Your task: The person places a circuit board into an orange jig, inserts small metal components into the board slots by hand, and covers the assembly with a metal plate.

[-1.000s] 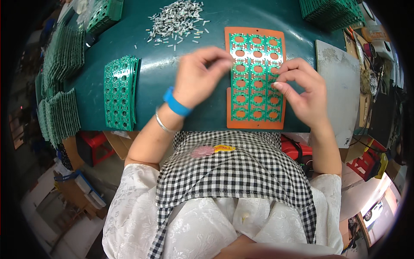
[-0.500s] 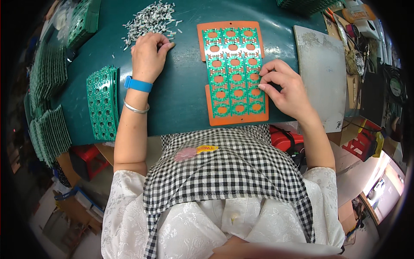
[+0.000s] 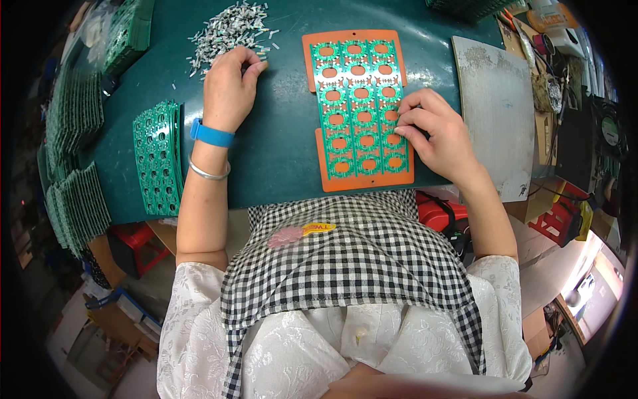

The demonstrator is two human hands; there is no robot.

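- At the far left, around nine o'clock on the table (image 3: 279, 153), stacks of green circuit boards (image 3: 73, 113) lie fanned along the edge, and one more green panel (image 3: 157, 158) with rows of round holes lies flat just beside the person's left forearm.
- At about eleven o'clock sits a loose pile of small silver parts (image 3: 226, 33). The left hand (image 3: 227, 90), with a blue wristband and a thin bangle, rests knuckles-up at the near edge of that pile, fingers curled under. Whether the grip has closed on a part I cannot tell, since the fingertips are hidden.
- A good pick here, I would judge, takes a single part from the edge of the pile rather than digging in, so nothing scatters across the green table top.
- In the middle, at twelve o'clock, lies the orange carrier (image 3: 362, 110) with a green panel of ringed holes seated in it. Its long axis runs from the person toward the far side of the table, leaning slightly left at the top, short edge nearest the apron.
- The right hand (image 3: 435, 133) is at the carrier's right edge, thumb and forefinger pinched together on the panel; any part between them is too small to see. Keeping that hand pressed down should steady the panel while parts go in.
- At two o'clock, a grey flat board (image 3: 495, 113) lies beside the carrier, with cluttered tools beyond it.
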